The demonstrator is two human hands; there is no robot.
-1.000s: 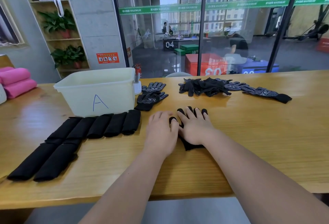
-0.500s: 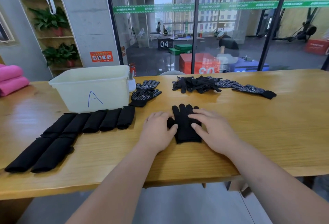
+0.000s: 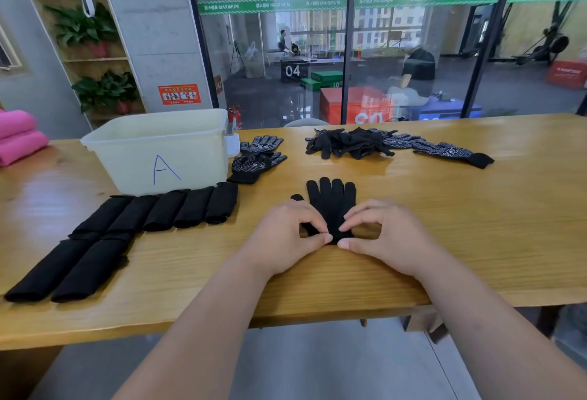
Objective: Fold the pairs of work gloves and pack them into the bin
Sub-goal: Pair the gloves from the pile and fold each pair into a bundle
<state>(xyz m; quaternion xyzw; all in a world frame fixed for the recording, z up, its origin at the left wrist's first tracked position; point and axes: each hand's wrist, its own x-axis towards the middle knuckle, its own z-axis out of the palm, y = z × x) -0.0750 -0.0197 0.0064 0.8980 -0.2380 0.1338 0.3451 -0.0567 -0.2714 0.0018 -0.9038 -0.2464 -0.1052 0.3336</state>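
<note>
Head | left fingers pinch glove cuff | right fingers likewise

Seven folded glove bundles, one bin, two dotted gloves beside it, two pink rolls.

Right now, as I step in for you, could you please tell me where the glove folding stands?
Hands: left hand and right hand both pinch the cuff end of the flat black glove pair, fingers pointing away.
Done: folded pairs lie in rows in front of bin A.
Left: fold this pair, the two dotted gloves beside the bin and the heap further back, then pack everything; I cannot see any in the bin.
</note>
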